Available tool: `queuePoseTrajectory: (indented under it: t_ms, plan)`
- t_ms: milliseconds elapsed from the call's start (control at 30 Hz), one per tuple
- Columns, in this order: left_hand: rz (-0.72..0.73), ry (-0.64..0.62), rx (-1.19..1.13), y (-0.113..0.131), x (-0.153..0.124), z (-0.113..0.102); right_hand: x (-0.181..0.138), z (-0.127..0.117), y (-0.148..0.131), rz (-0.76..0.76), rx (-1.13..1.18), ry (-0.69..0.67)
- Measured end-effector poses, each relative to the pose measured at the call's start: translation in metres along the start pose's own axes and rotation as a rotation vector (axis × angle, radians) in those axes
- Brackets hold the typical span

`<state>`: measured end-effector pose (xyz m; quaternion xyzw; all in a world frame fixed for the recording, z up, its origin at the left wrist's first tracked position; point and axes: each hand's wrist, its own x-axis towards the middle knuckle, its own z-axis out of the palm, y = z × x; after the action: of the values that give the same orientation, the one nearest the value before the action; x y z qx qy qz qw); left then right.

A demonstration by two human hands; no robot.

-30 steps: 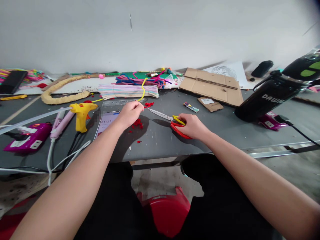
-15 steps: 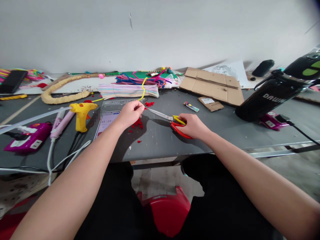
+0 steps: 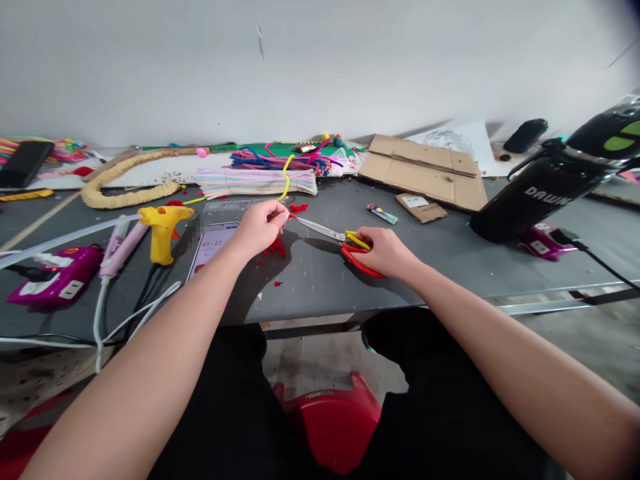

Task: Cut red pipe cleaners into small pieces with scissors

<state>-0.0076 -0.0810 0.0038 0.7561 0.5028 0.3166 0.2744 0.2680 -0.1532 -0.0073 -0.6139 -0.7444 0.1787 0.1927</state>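
My left hand [image 3: 263, 225] is closed in a pinch, with a yellow pipe cleaner [image 3: 287, 179] rising in a bend from behind its fingers. A tiny red tip [image 3: 291, 216] pokes out at the fingertips; whether it joins the yellow stem is hidden. In my right hand [image 3: 385, 252] are scissors [image 3: 320, 229] with red and yellow handles, their blades pointing left at the red tip. The blades look nearly closed. Red scraps [image 3: 276, 247] lie on the grey table beneath my left hand, and a small red pile [image 3: 299, 209] sits just behind the blade tips.
Left of my hands are a phone [image 3: 213, 243], a yellow glue gun [image 3: 165, 230], a purple power strip [image 3: 60, 273] and cables. Pipe cleaner bundles [image 3: 255, 182] lie behind. Cardboard [image 3: 425, 170], a small lighter-like packet [image 3: 383, 213] and a black bottle [image 3: 535, 190] stand or lie rightward.
Hardly anything differs. Both hands, the scissors and the yellow pipe cleaner keep their places, with only a very slight shift of the whole view.
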Motion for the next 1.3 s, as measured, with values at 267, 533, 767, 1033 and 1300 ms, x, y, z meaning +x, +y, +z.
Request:
queuePoseTrajectory:
  t_ms: [267, 533, 767, 1033, 1300]
  plan:
    - [0.012, -0.006, -0.006, 0.0005, -0.0002, -0.0001, 0.0007, 0.0004, 0.0005, 0.000, 0.010, -0.003]
    - [0.016, -0.016, 0.001, -0.0026, 0.0004, 0.0005, 0.0015, -0.0003, -0.0003, 0.014, 0.011, -0.014]
    - [0.023, -0.014, 0.017, -0.0057, 0.0012, 0.0012, 0.0015, -0.0010, -0.0007, -0.003, 0.011, -0.015]
    - [0.023, -0.010, 0.008, -0.0034, 0.0015, 0.0006, 0.0021, -0.0001, 0.0014, -0.006, 0.021, -0.013]
    - [0.021, 0.001, 0.016, -0.0033, 0.0014, 0.0007, 0.0022, -0.0004, 0.0011, 0.006, 0.027, -0.015]
